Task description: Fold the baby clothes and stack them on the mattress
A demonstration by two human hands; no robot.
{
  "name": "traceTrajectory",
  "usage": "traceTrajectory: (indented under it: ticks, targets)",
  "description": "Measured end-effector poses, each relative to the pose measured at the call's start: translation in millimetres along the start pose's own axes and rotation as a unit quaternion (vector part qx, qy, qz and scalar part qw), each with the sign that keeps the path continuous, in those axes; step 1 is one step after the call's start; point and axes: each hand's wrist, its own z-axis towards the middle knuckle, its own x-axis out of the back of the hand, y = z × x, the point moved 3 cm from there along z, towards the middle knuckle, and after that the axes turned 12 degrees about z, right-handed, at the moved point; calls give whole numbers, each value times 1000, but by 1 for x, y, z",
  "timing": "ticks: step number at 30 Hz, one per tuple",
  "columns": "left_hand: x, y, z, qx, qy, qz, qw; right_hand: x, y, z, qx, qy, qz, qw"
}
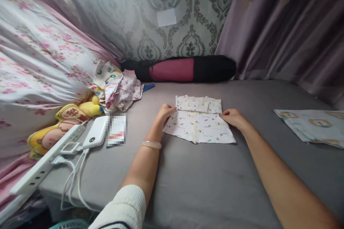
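A small white baby top (212, 128) with a tiny scattered print lies flat on the grey bed sheet (199, 179). Its sleeves are folded inward across the upper part. At its left edge, just below the folded sleeve, my left hand (168, 110) pinches the cloth between thumb and fingers. My right hand (233, 118) pinches the opposite edge at about the same height. A pale bangle (151, 145) circles my left wrist.
Left are piled clothes (120, 89), a yellow plush toy (53, 132), a power strip (51, 157), a white power bank (96, 132) with cables and a blurred packet (116, 130). A folded printed cloth (314, 125) lies right; a black-and-pink long bag (172, 69) lines the wall.
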Motion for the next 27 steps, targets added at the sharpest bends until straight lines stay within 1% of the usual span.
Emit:
traceTrajectory:
  ticks: [3, 7, 9, 12, 15, 17, 20, 22, 24, 26, 27]
  targets:
    - [2, 2, -4, -1, -10, -37, 999, 5, -8, -6, 6, 21, -10, 1000]
    - [2, 3, -3, -4, -7, -16, 1000, 5, -14, -15, 17, 54, -37, 998]
    - [1, 3, -1, -9, -3, 16, 1000, 3, -15, -20, 25, 60, -63, 996]
    - [-2, 3, 2, -13, 23, 90, 996, 0, -19, -32, 37, 59, -113, 991]
    - [-4, 6, 0, -24, 57, 176, 982, -2, -26, -47, 32, 59, -154, 986]
    - [-4, 9, -3, -42, 81, 226, 970, -2, -31, -55, 32, 62, -165, 984]
    - [-3, 10, -7, -58, 98, 263, 958, -1, -34, -60, 47, 73, -158, 984]
    - [-1, 7, -10, -56, 92, 255, 961, 3, -31, -59, 55, 78, -139, 986]
    - [2, 2, -15, -65, 77, 216, 971, 8, -26, -57, 65, 74, -111, 989]
    - [8, -5, -25, -93, 48, 162, 981, 13, -19, -59, 73, 44, -68, 994]
    - [11, -8, -32, -113, 26, 133, 984, 15, -14, -63, 71, 19, -41, 996]
